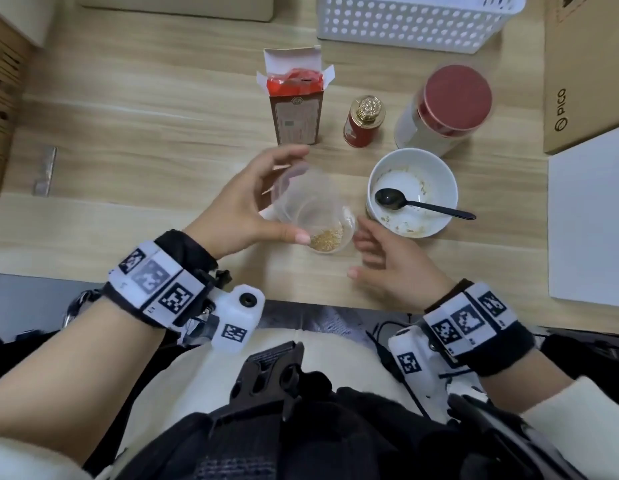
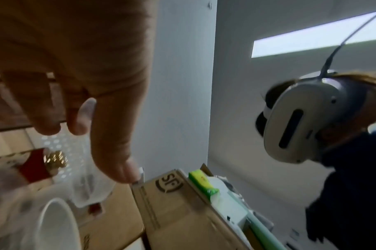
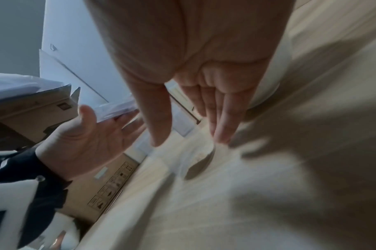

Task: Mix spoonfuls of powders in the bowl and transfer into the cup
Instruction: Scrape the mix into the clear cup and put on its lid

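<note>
A clear plastic cup (image 1: 313, 206) with golden powder (image 1: 327, 239) in its bottom stands blurred near the table's front edge. My left hand (image 1: 283, 195) holds it, thumb on the near side and fingers curved over the far rim. In the left wrist view the thumb touches the cup (image 2: 90, 186). My right hand (image 1: 358, 252) hovers just right of the cup, fingers straight and holding nothing; the right wrist view shows the right hand (image 3: 187, 135) above the table. The white bowl (image 1: 436, 174), smeared with powder residue, holds a black spoon (image 1: 405, 202).
Behind the cup stand an opened carton (image 1: 296, 109), a small red jar with a gold lid (image 1: 363, 123) and a tall canister with a red lid (image 1: 450, 102). A white perforated basket (image 1: 415, 26) sits at the back, a cardboard box (image 1: 581, 71) and a white board (image 1: 588, 220) to the right.
</note>
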Action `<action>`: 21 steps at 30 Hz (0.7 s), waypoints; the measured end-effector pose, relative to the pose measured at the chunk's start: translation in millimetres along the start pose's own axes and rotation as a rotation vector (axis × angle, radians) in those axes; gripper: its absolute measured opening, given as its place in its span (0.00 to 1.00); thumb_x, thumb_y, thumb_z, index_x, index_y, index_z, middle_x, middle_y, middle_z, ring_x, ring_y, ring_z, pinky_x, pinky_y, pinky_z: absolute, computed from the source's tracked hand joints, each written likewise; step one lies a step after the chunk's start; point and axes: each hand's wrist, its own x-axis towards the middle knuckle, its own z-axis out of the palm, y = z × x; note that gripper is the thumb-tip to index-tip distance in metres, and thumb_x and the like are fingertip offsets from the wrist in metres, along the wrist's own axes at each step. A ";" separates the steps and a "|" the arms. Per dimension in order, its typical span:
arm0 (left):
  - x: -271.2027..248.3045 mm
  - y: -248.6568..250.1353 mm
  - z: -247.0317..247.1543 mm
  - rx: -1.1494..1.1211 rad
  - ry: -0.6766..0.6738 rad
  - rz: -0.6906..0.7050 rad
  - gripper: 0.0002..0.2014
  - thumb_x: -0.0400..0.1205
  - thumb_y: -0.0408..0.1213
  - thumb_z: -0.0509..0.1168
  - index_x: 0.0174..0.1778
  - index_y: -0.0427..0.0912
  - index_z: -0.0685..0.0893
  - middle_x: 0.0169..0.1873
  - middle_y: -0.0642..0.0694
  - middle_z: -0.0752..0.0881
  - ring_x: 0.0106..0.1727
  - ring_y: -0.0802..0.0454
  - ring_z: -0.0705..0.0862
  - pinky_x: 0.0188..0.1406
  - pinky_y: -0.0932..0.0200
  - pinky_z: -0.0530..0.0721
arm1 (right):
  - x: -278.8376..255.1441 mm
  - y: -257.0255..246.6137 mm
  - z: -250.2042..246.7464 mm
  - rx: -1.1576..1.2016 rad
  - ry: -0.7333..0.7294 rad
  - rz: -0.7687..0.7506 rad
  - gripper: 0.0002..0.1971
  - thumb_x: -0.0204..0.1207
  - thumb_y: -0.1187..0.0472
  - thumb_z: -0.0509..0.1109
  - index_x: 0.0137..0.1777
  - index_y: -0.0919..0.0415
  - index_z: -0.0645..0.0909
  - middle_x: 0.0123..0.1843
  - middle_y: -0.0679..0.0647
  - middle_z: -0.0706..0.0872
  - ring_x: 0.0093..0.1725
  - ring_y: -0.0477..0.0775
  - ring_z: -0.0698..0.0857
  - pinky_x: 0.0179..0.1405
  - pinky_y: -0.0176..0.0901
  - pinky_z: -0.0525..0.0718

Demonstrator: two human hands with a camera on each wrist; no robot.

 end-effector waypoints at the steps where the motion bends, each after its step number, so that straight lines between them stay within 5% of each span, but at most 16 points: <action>1: 1.4 -2.8 4.0 0.074 -0.041 0.020 0.46 0.56 0.53 0.80 0.70 0.55 0.68 0.67 0.47 0.75 0.71 0.61 0.74 0.68 0.69 0.72 | 6.0 -0.1 3.2 0.028 -0.022 -0.002 0.47 0.67 0.63 0.77 0.80 0.59 0.49 0.77 0.56 0.66 0.74 0.51 0.69 0.72 0.50 0.71; 4: 3.8 -11.4 10.2 0.211 -0.078 0.027 0.46 0.56 0.51 0.80 0.71 0.58 0.68 0.65 0.57 0.74 0.71 0.65 0.72 0.72 0.68 0.68 | 22.1 2.6 14.0 0.042 -0.027 -0.050 0.57 0.63 0.53 0.77 0.80 0.56 0.37 0.83 0.53 0.49 0.80 0.47 0.53 0.79 0.54 0.58; 6: 4.0 -16.3 10.0 0.239 -0.073 0.000 0.44 0.57 0.48 0.78 0.70 0.58 0.69 0.64 0.61 0.74 0.70 0.67 0.72 0.70 0.71 0.68 | 30.8 1.8 19.0 0.013 0.019 -0.090 0.56 0.63 0.55 0.78 0.80 0.58 0.39 0.83 0.53 0.47 0.80 0.45 0.49 0.80 0.49 0.52; 8: 3.3 -19.3 8.8 0.275 -0.058 -0.024 0.43 0.57 0.49 0.78 0.69 0.57 0.71 0.63 0.64 0.74 0.69 0.67 0.72 0.70 0.72 0.68 | 39.2 -0.3 22.1 0.007 0.071 -0.119 0.53 0.62 0.61 0.80 0.80 0.59 0.46 0.82 0.55 0.54 0.79 0.45 0.54 0.79 0.44 0.53; 13: 0.4 -21.7 6.3 0.386 -0.023 -0.026 0.43 0.55 0.53 0.79 0.68 0.53 0.73 0.61 0.62 0.73 0.65 0.65 0.74 0.66 0.69 0.74 | 48.1 -10.9 27.8 0.004 0.096 -0.213 0.44 0.56 0.56 0.82 0.72 0.58 0.64 0.69 0.50 0.75 0.69 0.49 0.74 0.68 0.55 0.73; 18: -3.3 -7.8 -5.9 0.509 0.019 0.010 0.44 0.57 0.54 0.77 0.71 0.49 0.72 0.58 0.53 0.74 0.59 0.71 0.74 0.54 0.76 0.75 | 48.2 -27.0 21.6 -0.009 0.115 -0.276 0.39 0.58 0.58 0.81 0.69 0.55 0.67 0.63 0.50 0.74 0.63 0.46 0.74 0.62 0.35 0.72; 21: -3.9 4.0 -12.4 0.539 -0.050 0.007 0.44 0.61 0.55 0.72 0.75 0.57 0.65 0.58 0.52 0.72 0.58 0.67 0.74 0.52 0.72 0.78 | 49.5 -37.9 20.9 -0.086 0.136 -0.307 0.41 0.57 0.58 0.81 0.71 0.54 0.67 0.61 0.53 0.71 0.60 0.42 0.71 0.57 0.21 0.67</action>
